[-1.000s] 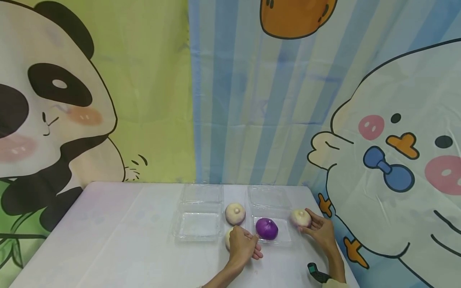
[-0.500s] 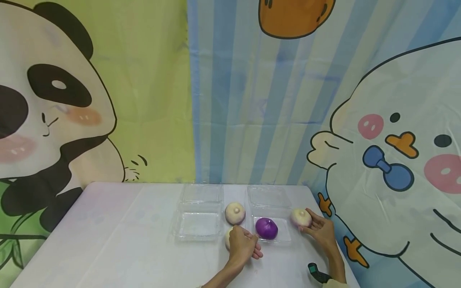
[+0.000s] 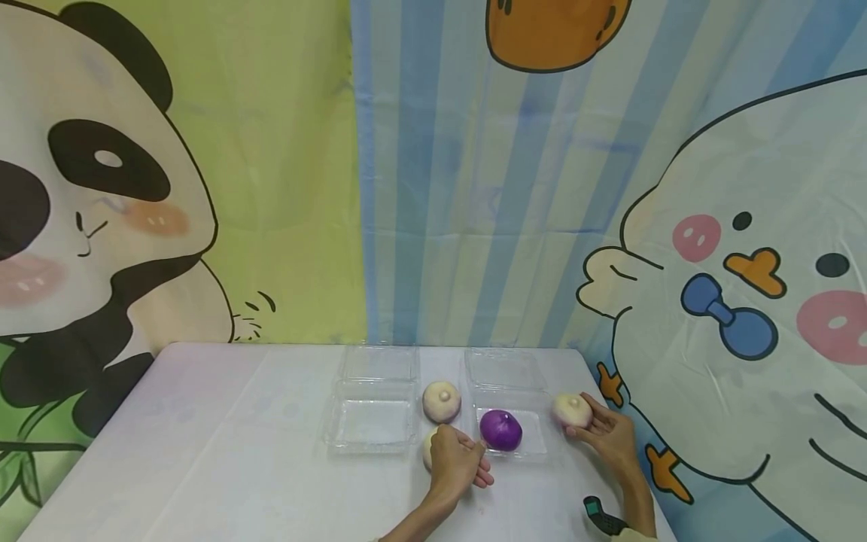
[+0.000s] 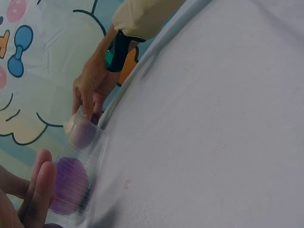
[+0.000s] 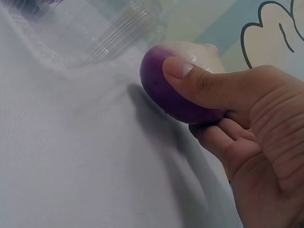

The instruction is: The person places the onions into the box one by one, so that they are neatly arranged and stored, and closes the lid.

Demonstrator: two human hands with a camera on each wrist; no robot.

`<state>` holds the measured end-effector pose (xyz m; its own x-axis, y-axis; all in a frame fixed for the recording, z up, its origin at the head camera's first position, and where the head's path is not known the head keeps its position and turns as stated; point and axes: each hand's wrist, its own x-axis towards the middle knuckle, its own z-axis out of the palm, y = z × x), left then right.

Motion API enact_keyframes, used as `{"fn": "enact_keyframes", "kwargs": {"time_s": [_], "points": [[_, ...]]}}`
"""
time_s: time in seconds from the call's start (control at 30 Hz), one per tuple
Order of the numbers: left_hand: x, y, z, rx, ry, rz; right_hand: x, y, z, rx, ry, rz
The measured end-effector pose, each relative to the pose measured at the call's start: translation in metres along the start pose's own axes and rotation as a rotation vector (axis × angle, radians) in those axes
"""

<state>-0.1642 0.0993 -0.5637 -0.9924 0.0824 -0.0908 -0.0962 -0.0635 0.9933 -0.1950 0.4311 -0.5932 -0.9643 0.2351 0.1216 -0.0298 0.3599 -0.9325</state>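
My right hand [image 3: 612, 440] holds a purple-and-white turnip-like bulb [image 5: 180, 85] between thumb and fingers, beside the right clear box [image 3: 535, 444]. The bulb's pale side with a nub faces up in the head view. A purple bulb [image 3: 501, 430] sits in that box. My left hand [image 3: 457, 463] hovers over the table left of it, fingers loosely bent, with no held thing visible. It partly hides a pale bulb [image 3: 427, 450] behind it. Another pale bulb [image 3: 442, 401] stands between the two boxes.
A second clear hinged box [image 3: 372, 425] lies open on the left, its lid folded back. The white tabletop [image 3: 237, 452] ends at the right near my right forearm. A printed curtain [image 3: 433, 188] hangs behind the table.
My right hand and its bulb have shifted slightly right, a little away from the right box. The left hand and the other bulbs have not visibly moved.
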Motion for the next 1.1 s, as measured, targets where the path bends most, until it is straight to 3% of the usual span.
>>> {"fn": "enact_keyframes", "kwargs": {"time_s": [0.3, 0.53, 1.1], "points": [[0.000, 0.000, -0.001, -0.008, -0.007, 0.000, 0.001, -0.006, -0.004, 0.015, -0.016, -0.057], [0.001, 0.000, 0.000, 0.005, -0.005, -0.001, 0.000, -0.015, -0.006, 0.009, -0.001, -0.049], [0.001, 0.000, 0.000, 0.002, -0.003, -0.002, -0.003, -0.031, -0.012, -0.001, -0.019, -0.117]]}}
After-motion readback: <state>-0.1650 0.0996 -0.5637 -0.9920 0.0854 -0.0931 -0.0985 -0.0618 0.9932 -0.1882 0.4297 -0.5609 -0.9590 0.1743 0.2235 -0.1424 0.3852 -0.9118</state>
